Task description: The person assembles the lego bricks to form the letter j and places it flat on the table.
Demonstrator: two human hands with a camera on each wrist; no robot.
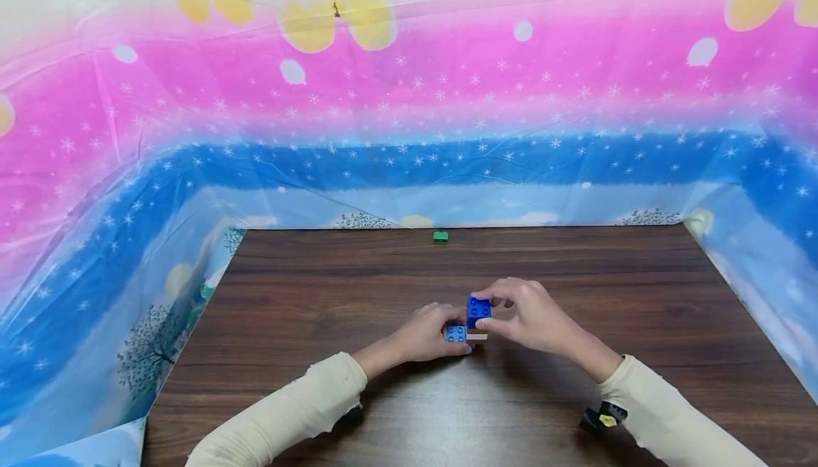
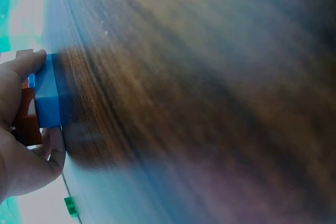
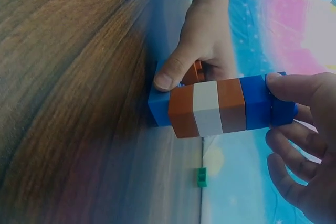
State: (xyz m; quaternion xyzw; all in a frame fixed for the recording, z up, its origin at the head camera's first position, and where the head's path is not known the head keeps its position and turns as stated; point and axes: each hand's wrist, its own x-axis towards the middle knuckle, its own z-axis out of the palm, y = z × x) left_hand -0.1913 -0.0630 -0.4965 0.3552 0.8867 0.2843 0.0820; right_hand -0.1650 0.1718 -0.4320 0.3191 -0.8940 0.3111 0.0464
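Note:
A small tower of toy building bricks stands near the middle of the table. From the bottom it runs light blue brick (image 3: 159, 106), brown brick (image 3: 182, 113), white brick (image 3: 207, 109), a second brown, then two dark blue ones. My left hand (image 1: 423, 333) grips the tower low down, its thumb on the light blue base in the right wrist view. Behind that thumb another brown brick (image 3: 193, 73) partly shows. My right hand (image 1: 527, 316) pinches the topmost dark blue brick (image 1: 478, 311) between thumb and fingers. A light blue studded brick (image 1: 456, 334) lies between the left thumb and fingers.
One green brick (image 1: 441, 238) sits at the far edge of the dark wooden table (image 1: 307, 268). A patterned pink and blue cloth (image 1: 409, 98) hangs behind and along both sides. Under the sleeves are dark wrist devices (image 1: 603, 418).

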